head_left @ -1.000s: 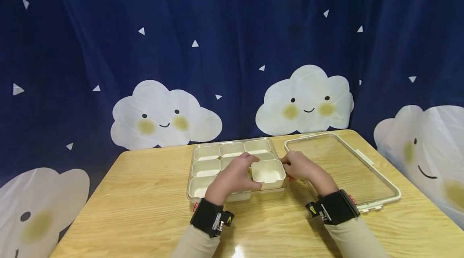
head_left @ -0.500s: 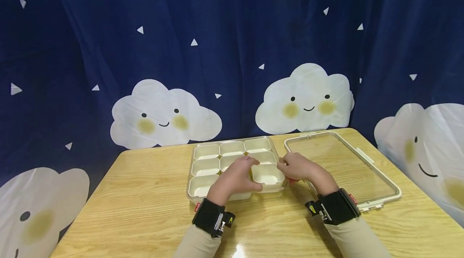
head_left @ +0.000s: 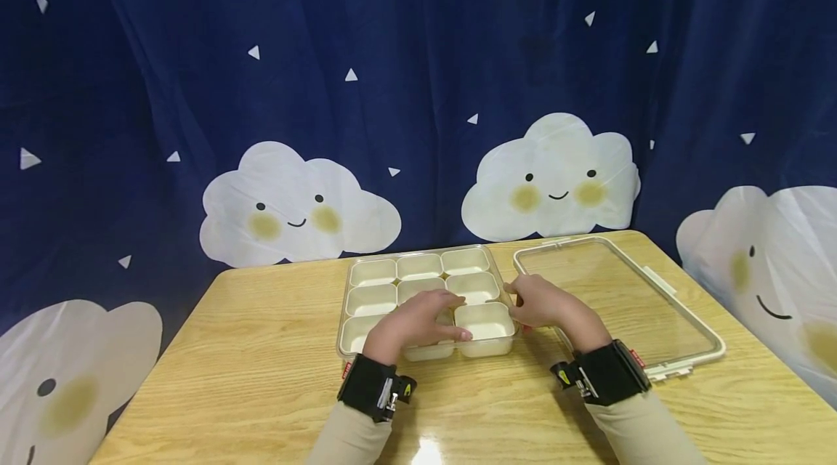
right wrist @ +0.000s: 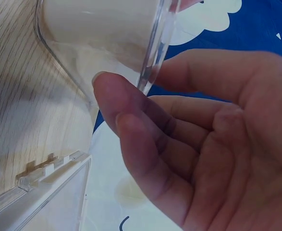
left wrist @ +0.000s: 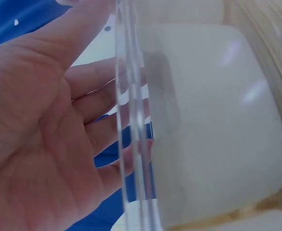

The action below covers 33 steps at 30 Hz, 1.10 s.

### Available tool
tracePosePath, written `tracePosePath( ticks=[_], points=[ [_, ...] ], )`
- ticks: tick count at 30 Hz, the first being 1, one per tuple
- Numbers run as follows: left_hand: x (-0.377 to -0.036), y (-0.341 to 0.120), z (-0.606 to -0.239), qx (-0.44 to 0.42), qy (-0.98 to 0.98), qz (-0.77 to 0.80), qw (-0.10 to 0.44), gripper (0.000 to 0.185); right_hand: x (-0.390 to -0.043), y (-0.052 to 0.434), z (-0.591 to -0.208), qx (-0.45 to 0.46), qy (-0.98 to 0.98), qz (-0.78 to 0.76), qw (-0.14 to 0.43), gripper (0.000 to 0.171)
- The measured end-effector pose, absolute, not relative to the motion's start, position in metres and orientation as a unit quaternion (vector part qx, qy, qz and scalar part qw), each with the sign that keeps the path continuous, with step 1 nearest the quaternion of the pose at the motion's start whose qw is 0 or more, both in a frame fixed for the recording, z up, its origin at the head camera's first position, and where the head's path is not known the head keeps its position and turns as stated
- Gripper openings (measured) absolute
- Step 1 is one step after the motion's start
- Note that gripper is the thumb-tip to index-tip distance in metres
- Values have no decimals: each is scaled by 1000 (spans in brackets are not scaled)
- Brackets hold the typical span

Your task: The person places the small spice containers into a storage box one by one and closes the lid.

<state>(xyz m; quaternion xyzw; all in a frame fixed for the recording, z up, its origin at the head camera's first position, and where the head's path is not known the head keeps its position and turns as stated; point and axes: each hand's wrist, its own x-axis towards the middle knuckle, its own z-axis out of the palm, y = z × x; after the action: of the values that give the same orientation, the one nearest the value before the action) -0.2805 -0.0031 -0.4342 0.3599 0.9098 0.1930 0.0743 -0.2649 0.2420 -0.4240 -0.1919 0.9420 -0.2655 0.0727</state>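
Head view: left hand [head_left: 415,323] lies flat, fingers straight, over the near cups of the tray [head_left: 346,305]. Right hand [head_left: 543,303], fingers loosely bent, touches the tray's right wall; a true grip cannot be told. Between the hands the corner cup [head_left: 484,325] looks seated in its slot. Risk: uneven pressing could tip that cup or skid the tray on the glossy surface [head_left: 261,392]. Beyond the right hand, lid [head_left: 611,298] lies close; a nudge could shove it.
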Motion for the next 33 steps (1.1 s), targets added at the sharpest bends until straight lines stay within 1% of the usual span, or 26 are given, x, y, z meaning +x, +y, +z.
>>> tracePosePath(
  ticks=[3,7,10,19,26,33],
  points=[
    [-280,-3,-434,362,909,193,77,57,-265,242,-424,-192,942,-266,73,51],
    [-278,-2,-435,358,912,189,61,49,-264,242,-424,-197,941,-264,71,51],
    [-278,-1,-437,352,916,184,51,47,-263,242,-424,-194,941,-267,70,51],
    [-276,-3,-435,343,925,164,24,42,-263,238,-424,-178,947,-264,46,42],
    [-274,-4,-435,330,928,173,19,41,-263,237,-426,-172,951,-256,24,37],
    [-274,-3,-436,314,936,159,11,41,-264,235,-428,-146,957,-249,31,33]
  ],
)
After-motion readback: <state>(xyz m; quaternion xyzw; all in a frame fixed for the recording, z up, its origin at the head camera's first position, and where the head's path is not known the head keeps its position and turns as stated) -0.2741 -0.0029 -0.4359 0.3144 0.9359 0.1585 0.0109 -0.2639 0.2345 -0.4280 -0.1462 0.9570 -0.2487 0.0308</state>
